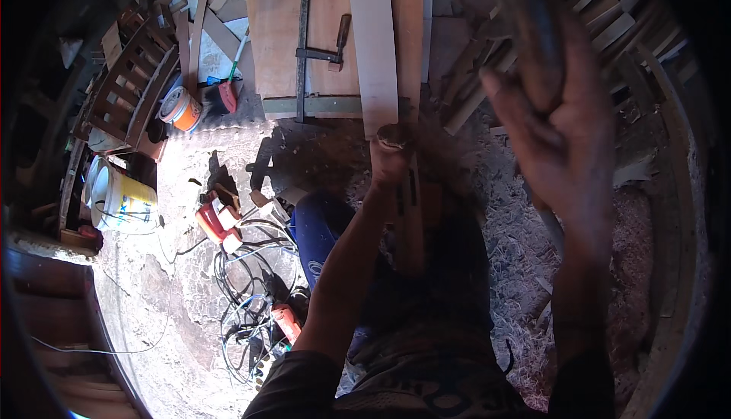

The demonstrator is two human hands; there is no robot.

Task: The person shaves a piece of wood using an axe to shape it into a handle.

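Observation:
My left hand (391, 166) is closed around a short upright tool; only its dark round handle end (392, 137) shows above the fist. It sits by the near end of a long pale board (375, 46). Just below lies a narrow wooden piece (411, 228) with dark slots, between my legs. My right hand (567, 126) is raised on the right, close to the camera. Its fingers curl around a dark, thick, rounded object (533, 30), blurred, whose kind I cannot make out.
A bar clamp (302, 53) lies on the wooden bench top (274, 30). To the left are a red-headed brush (227, 93), an orange tub (183, 110), a white bucket (126, 198), a red power tool (217, 221) and tangled cables (244, 267). Wood shavings (518, 282) cover the right floor.

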